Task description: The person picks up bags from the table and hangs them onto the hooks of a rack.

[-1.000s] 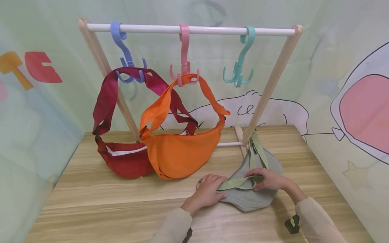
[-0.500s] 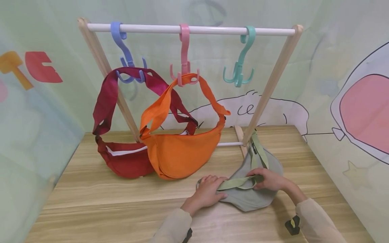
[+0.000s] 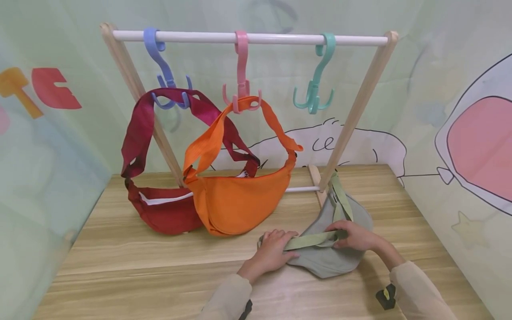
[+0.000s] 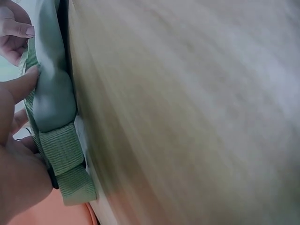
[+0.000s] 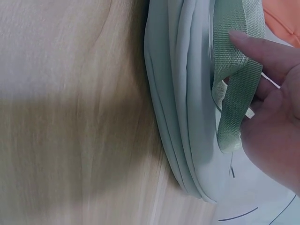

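Observation:
A grey-green sling bag (image 3: 336,262) lies flat on the table, its light green webbing strap (image 3: 306,241) looped across it. My left hand (image 3: 272,251) holds the strap at the bag's left end; in the left wrist view, the thumb (image 4: 22,86) presses on the webbing beside a stitched strap end (image 4: 63,147). Over the middle of the bag, my right hand (image 3: 354,236) pinches the strap, with a twisted fold of webbing (image 5: 240,89) between thumb and fingers in the right wrist view. Another strap length (image 3: 342,198) runs up to the bag's far tip.
Behind stands a wooden rack with a white rail (image 3: 280,38). A blue hook (image 3: 163,66) carries a dark red bag (image 3: 170,213); a pink hook (image 3: 242,66) carries an orange bag (image 3: 244,204). A teal hook (image 3: 316,80) hangs above the grey-green bag, near the rack's right leg (image 3: 356,106).
The strap between my hands lies straighter and less slack than before. The strap length on the far side of the bag has shifted slightly right. Both hands stay nearly in place.

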Available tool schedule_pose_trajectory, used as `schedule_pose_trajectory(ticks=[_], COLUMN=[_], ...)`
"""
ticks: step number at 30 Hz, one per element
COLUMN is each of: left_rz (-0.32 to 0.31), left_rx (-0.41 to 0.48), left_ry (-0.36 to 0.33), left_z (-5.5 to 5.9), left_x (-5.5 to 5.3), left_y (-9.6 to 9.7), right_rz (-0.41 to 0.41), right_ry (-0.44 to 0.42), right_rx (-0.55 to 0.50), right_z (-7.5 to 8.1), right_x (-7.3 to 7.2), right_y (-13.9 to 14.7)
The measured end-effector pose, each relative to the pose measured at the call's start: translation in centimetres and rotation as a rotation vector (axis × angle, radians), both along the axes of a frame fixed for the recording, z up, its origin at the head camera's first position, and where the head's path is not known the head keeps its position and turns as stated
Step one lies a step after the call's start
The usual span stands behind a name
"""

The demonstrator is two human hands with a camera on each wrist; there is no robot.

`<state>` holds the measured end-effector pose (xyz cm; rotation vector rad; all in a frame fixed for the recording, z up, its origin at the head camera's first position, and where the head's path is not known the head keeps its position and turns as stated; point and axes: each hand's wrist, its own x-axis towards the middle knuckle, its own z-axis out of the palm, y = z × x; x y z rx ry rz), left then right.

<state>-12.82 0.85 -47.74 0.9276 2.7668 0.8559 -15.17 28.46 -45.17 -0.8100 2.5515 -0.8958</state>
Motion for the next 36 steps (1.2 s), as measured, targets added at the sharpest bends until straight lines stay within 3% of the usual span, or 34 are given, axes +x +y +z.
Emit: schedule_pose_trajectory(ticks=[27, 36], left_rz=[0.05, 0.068], left_rx=[0.12, 0.14], left_ry=[-0.025, -0.015], left_z=[0.57, 0.54], left_x=[-0.71, -0.83], left_y=[-0.4, -0.74], right_rz=[0.001, 0.006], right_ry=[-0.017, 0.069], right_rx=[0.002, 0.031], right_z=[0.65, 0.2], right_x=[-0.31, -0.09], right_y=[0.66, 0.56])
